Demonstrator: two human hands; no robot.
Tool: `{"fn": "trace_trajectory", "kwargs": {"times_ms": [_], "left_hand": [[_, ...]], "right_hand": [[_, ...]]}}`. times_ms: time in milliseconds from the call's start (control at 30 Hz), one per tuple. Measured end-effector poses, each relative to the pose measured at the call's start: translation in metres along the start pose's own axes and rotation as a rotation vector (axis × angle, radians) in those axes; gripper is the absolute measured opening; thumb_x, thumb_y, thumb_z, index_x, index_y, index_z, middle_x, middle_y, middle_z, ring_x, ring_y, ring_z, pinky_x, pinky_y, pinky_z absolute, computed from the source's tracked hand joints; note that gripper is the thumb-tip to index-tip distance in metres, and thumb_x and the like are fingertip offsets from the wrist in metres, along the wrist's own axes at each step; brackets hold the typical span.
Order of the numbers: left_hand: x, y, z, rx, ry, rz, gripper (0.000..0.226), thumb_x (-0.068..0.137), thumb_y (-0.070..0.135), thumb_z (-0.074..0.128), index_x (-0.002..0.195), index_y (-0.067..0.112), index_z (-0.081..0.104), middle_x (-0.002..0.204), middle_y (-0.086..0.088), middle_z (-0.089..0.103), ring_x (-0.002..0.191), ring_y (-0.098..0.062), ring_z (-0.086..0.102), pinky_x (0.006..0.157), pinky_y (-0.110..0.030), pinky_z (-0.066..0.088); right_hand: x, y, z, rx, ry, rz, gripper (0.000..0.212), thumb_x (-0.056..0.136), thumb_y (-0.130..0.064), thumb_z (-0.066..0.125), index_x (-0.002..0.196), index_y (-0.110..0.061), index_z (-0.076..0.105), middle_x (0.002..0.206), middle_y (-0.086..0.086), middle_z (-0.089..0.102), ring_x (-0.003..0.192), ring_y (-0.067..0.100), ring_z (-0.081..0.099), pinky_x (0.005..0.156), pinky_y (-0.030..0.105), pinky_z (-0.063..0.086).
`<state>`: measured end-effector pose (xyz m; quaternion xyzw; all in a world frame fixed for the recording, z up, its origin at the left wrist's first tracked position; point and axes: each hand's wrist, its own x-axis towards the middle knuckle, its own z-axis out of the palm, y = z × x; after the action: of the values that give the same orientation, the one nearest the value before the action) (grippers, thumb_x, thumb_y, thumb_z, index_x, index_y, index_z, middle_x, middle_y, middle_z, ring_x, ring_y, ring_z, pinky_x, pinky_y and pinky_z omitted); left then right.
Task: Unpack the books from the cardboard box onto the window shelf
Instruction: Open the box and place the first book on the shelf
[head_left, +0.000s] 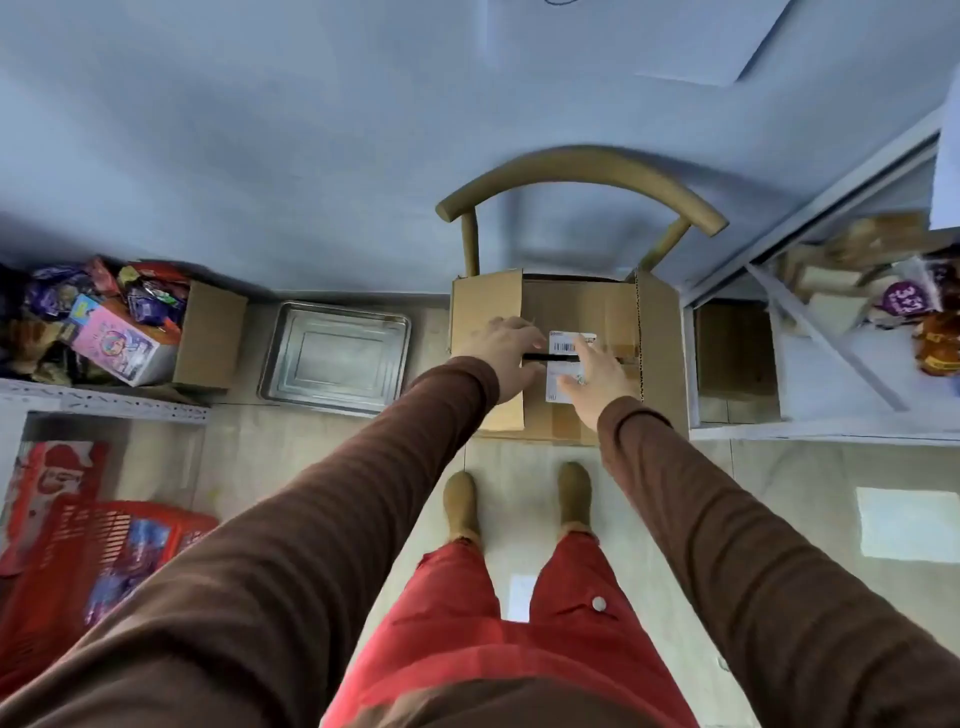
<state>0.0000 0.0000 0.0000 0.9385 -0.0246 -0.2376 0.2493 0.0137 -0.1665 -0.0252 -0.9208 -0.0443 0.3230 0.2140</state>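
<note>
A brown cardboard box (582, 306) stands on the seat of a chair in front of me. Its left flap (485, 312) and right flap (660, 338) are folded outward, while the inner flaps lie flat under a white shipping label (563, 384). My left hand (501, 358) rests over the edge of the left flap with its fingers curled toward the middle. My right hand (595, 379) lies on the label with its fingers spread. A thin black line (550, 357) runs between the hands; tool or gap, I cannot tell. No books are visible.
The chair's curved wooden backrest (576, 176) stands against the blue wall. A metal tray (335, 358) lies on the floor to the left, beside a snack-filled carton (210, 338). A red basket (98, 551) sits lower left. A white shelf frame (821, 431) stands on the right.
</note>
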Motion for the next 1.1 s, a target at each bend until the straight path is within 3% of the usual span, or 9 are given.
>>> {"fn": "trace_trajectory", "kwargs": {"times_ms": [133, 300, 433, 533, 767, 867, 1000, 1100], "left_hand": [[0.019, 0.019, 0.012, 0.108, -0.103, -0.046, 0.049, 0.099, 0.036, 0.054, 0.146, 0.025, 0.050, 0.163, 0.002, 0.035, 0.154, -0.021, 0.022, 0.122, -0.044, 0.023], [0.039, 0.040, 0.029, 0.039, -0.074, -0.146, 0.045, 0.101, 0.027, 0.051, 0.146, 0.023, 0.051, 0.162, 0.000, 0.037, 0.153, -0.022, 0.025, 0.123, -0.045, 0.024], [0.053, 0.055, 0.046, -0.084, -0.010, -0.252, 0.046, 0.100, 0.019, 0.053, 0.146, 0.020, 0.051, 0.161, -0.003, 0.038, 0.148, -0.026, 0.034, 0.122, -0.039, 0.025], [0.061, 0.055, 0.054, -0.070, -0.063, -0.398, 0.051, 0.099, 0.020, 0.053, 0.150, 0.019, 0.045, 0.166, -0.006, 0.029, 0.149, -0.030, 0.031, 0.122, -0.041, 0.026], [0.056, 0.050, 0.059, 0.420, -0.144, -0.616, 0.060, 0.102, 0.027, 0.038, 0.158, 0.013, 0.023, 0.170, -0.013, 0.012, 0.157, -0.028, 0.010, 0.124, -0.041, 0.020], [0.054, 0.046, 0.054, 0.492, -0.134, -0.749, 0.065, 0.103, 0.036, 0.033, 0.161, 0.014, 0.012, 0.170, -0.018, 0.006, 0.157, -0.035, 0.004, 0.125, -0.045, 0.011], [0.041, 0.013, 0.054, 0.416, -0.134, -0.798, 0.078, 0.098, 0.064, 0.026, 0.162, 0.023, 0.009, 0.170, -0.015, 0.007, 0.157, -0.032, 0.006, 0.126, -0.052, 0.002], [0.030, -0.017, 0.060, 0.126, -0.012, -0.846, 0.073, 0.097, 0.069, 0.014, 0.159, 0.032, 0.020, 0.170, -0.005, 0.018, 0.157, -0.025, 0.012, 0.122, -0.059, -0.002]], "right_hand": [[0.004, 0.023, -0.010, 0.102, -0.068, 0.127, 0.072, 0.102, -0.032, 0.049, 0.160, -0.019, 0.009, 0.169, 0.010, -0.001, 0.154, 0.036, -0.004, 0.125, 0.041, 0.002], [0.003, 0.068, -0.037, 0.228, 0.003, 0.134, 0.075, 0.100, -0.031, 0.054, 0.160, -0.025, 0.010, 0.169, 0.005, -0.008, 0.155, 0.031, -0.007, 0.124, 0.040, -0.001], [0.018, 0.106, -0.061, 0.227, 0.021, 0.113, 0.061, 0.100, -0.027, 0.052, 0.156, -0.025, 0.027, 0.169, 0.003, 0.008, 0.154, 0.030, 0.006, 0.124, 0.042, 0.006], [0.038, 0.130, -0.074, 0.204, 0.023, 0.123, 0.055, 0.099, -0.023, 0.052, 0.152, -0.019, 0.036, 0.163, 0.007, 0.029, 0.147, 0.033, 0.025, 0.121, 0.044, 0.020], [0.070, 0.162, -0.074, 0.230, -0.063, 0.155, 0.043, 0.100, -0.027, 0.051, 0.139, -0.010, 0.051, 0.141, 0.014, 0.056, 0.131, 0.033, 0.050, 0.112, 0.045, 0.038], [0.077, 0.167, -0.069, 0.256, -0.072, 0.171, 0.043, 0.101, -0.031, 0.050, 0.137, -0.009, 0.052, 0.133, 0.012, 0.062, 0.122, 0.029, 0.057, 0.106, 0.040, 0.043], [0.085, 0.166, -0.068, 0.503, 0.010, 0.284, 0.053, 0.099, -0.040, 0.052, 0.142, -0.009, 0.045, 0.125, 0.013, 0.063, 0.101, 0.022, 0.060, 0.088, 0.027, 0.041], [0.092, 0.160, -0.072, 0.845, 0.029, 0.376, 0.045, 0.103, -0.043, 0.043, 0.128, -0.007, 0.054, 0.106, 0.010, 0.063, 0.077, 0.015, 0.060, 0.082, 0.029, 0.043]]}}
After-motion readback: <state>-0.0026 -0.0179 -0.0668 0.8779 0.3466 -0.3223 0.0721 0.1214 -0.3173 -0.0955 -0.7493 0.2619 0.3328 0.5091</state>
